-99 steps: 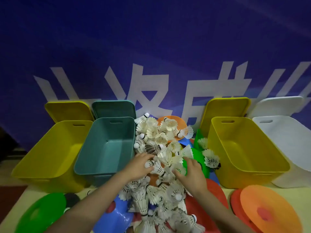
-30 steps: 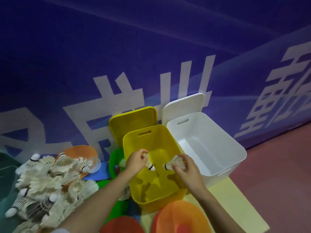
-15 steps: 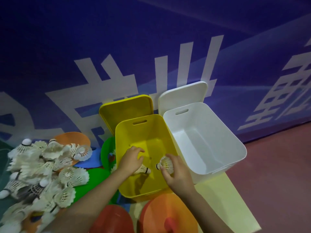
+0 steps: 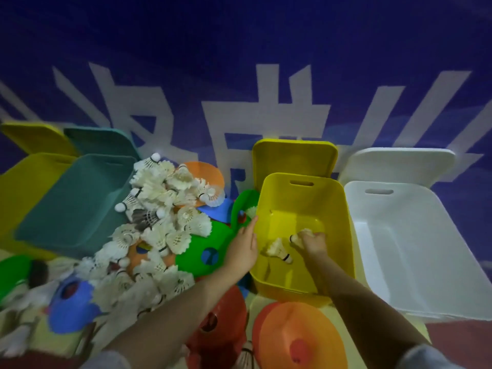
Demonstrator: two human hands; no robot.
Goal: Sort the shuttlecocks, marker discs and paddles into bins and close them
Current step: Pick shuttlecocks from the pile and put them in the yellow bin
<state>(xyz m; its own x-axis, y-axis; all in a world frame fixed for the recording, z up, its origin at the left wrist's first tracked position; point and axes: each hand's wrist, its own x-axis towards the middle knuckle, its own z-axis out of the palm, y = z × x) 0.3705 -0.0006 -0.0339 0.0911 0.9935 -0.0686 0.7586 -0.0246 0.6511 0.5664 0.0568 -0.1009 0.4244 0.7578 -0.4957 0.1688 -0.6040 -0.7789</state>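
A heap of white shuttlecocks (image 4: 157, 222) lies between the teal bin (image 4: 80, 198) and the yellow bin (image 4: 343, 235). My right hand (image 4: 311, 242) is down inside the yellow bin, fingers curled round a shuttlecock (image 4: 299, 235). Another shuttlecock (image 4: 278, 251) lies loose on that bin's floor. My left hand (image 4: 243, 246) is outside the bin's left wall, fingers straight and holding nothing. Marker discs lie about: green (image 4: 205, 251), blue (image 4: 72, 307), red (image 4: 221, 320), orange (image 4: 300, 339).
A white bin (image 4: 415, 249) stands right of the yellow one, another yellow bin (image 4: 18, 187) at far left. All four lids lean open against the purple banner wall. A green paddle-like piece (image 4: 13, 272) sits at the left edge.
My left hand let go of its shuttlecock into the yellow bin and drew out to the left. My right hand lowered deeper into the bin. The view swung left.
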